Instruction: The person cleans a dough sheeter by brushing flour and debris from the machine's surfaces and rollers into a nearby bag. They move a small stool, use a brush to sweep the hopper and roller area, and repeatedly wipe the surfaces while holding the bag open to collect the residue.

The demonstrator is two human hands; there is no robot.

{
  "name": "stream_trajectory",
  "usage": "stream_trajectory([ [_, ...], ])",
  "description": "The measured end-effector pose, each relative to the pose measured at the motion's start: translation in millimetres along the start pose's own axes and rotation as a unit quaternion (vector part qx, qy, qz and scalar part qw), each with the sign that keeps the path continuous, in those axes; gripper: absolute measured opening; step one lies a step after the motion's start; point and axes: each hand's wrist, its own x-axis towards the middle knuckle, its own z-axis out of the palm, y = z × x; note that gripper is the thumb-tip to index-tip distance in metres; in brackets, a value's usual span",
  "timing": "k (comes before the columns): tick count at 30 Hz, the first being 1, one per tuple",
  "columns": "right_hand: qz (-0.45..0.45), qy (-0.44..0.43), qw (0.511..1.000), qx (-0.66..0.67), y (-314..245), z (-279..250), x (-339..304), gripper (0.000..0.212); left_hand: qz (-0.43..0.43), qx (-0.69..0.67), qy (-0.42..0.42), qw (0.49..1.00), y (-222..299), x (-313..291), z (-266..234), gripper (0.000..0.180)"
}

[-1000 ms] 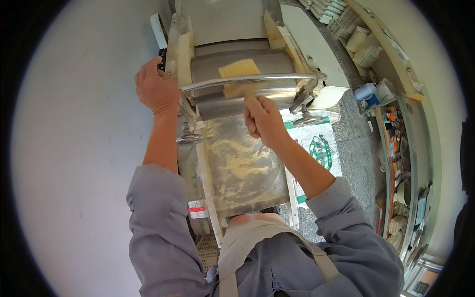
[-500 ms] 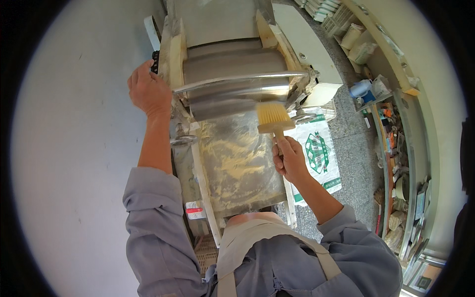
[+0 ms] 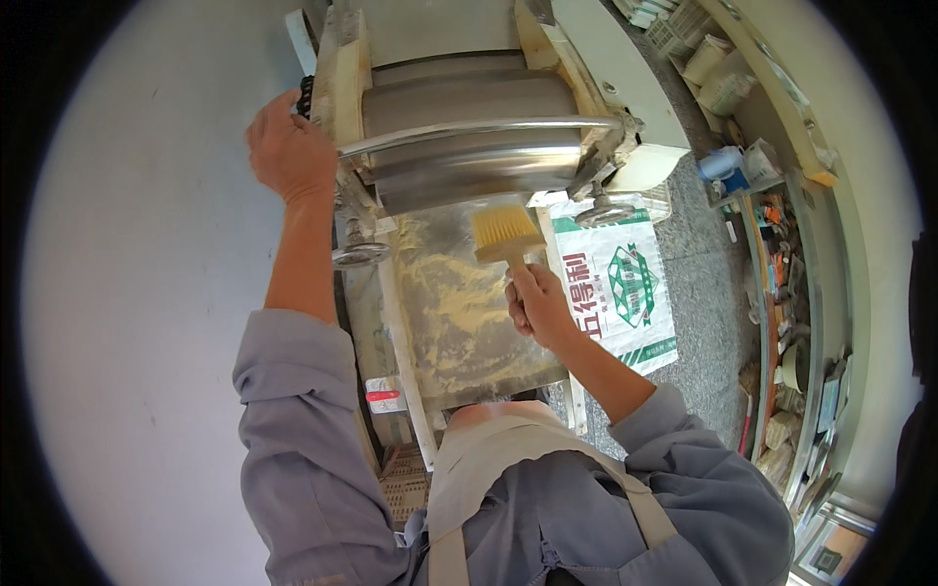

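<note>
My right hand (image 3: 535,305) grips the handle of a wide flat brush (image 3: 504,230) with yellow bristles. The brush is over the metal tray (image 3: 498,361) of a roller machine, bristles pointing toward the rollers. Streaks of pale yellow powder (image 3: 445,283) lie on the tray. Beyond it, shiny steel rollers (image 3: 469,174) run crosswise beneath a metal bar (image 3: 479,127). On the machine's left side, my left hand (image 3: 291,156) has its fingers curled at a black ridged part (image 3: 306,96); the fingertips are partly hidden.
Handwheels (image 3: 360,256) stick out at both sides of the machine. A white sack with green and red print (image 3: 620,283) lies on the grey floor to the right. Farther right stands a cluttered shelf (image 3: 777,293). A pale wall (image 3: 147,293) fills the left side.
My right hand has swept the brush leftward from near the tray's right edge toward its middle. My left hand stays at the black part. The view has shifted slightly.
</note>
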Motion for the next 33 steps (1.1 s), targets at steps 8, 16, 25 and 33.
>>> stream_trajectory([
  [8, -0.425, -0.062, 0.819, -0.380, -19.6, 56.3, 43.3, 0.025, 0.000, 0.002, -0.004, 1.000, -3.6, -1.1, 0.0, 0.027],
  [16, -0.248, 0.142, 0.884, -0.369, 27.5, -17.7, 21.5, 0.022, -0.006, 0.022, -0.019, 1.000, -6.0, -0.6, -0.6, 0.026],
  [25, -0.158, 0.138, 0.931, -0.299, 100.0, -117.0, 16.7, 0.023, -0.072, -0.210, 0.043, 0.974, -12.5, -7.0, -12.3, 0.033],
  [33, -0.150, 0.280, 0.896, -0.310, 124.4, -205.3, -15.1, 0.020, -0.141, -0.095, -0.239, 0.956, 32.3, -284.3, -146.1, 0.041],
])
